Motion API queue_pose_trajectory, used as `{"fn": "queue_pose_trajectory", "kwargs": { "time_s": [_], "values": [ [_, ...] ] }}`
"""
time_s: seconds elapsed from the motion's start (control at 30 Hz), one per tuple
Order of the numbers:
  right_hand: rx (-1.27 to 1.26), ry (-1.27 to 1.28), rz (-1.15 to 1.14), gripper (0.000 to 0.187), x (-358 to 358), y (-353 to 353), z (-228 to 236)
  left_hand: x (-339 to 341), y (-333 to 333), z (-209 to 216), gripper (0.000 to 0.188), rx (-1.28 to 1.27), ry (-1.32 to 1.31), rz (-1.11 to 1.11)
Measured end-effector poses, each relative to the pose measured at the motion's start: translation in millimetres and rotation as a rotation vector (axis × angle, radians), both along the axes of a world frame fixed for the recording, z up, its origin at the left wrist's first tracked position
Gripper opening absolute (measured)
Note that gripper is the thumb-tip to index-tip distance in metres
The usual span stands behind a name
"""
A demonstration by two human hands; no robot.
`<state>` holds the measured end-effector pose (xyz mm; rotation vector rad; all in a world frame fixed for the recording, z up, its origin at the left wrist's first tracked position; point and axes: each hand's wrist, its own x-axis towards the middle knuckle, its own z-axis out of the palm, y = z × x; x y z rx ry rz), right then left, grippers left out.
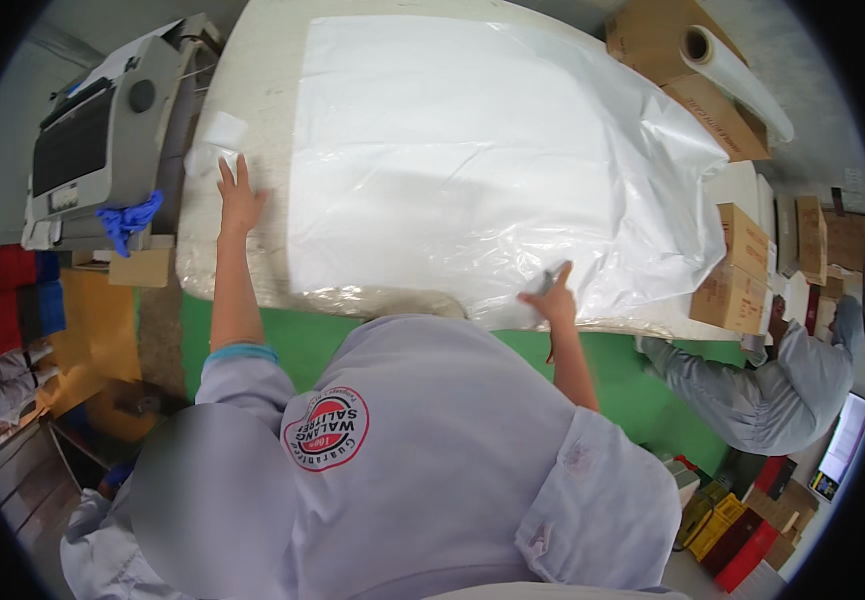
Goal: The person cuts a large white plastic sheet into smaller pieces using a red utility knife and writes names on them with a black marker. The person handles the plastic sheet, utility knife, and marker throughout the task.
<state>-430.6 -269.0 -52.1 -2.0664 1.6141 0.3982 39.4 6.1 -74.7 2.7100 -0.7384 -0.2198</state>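
A large sheet of clear or white plastic film [432,130] covers most of the pale table [267,60], smooth at the left and wrinkled at the right. My left hand [239,203] is open at the table's left side, fingers stretched out beside a small white crumpled piece [222,132], apart from the film. At the near edge of the film, my right hand [554,303] is closed around a small grey object [549,279], with a finger pointing forward. The object's kind is too small and partly hidden to tell.
A grey printer [102,130] stands at the left with a blue glove [130,220] hanging beside it. At the right are cardboard boxes [730,275] and a white film roll [737,80]. Another person in grey clothing [772,390] bends at the right.
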Motion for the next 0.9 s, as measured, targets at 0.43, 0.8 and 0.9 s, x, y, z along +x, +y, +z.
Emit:
{"fn": "queue_pose_trajectory", "kwargs": {
  "time_s": [0.43,0.8,0.9],
  "values": [
    [0.153,-0.329,0.502,0.036,113.5,-16.8,58.2,-73.5,24.7,10.6,0.069,-0.014,0.129,-0.002],
    [-0.009,-0.277,1.605,0.017,342.6,143.2,16.4,-78.0,7.0,46.1,0.085,0.198,0.294,-0.128],
    [-0.052,-0.284,1.655,0.016,348.5,154.4,0.2,-80.3,7.3,43.2,0.086,0.18,0.28,-0.109]
  ]
}}
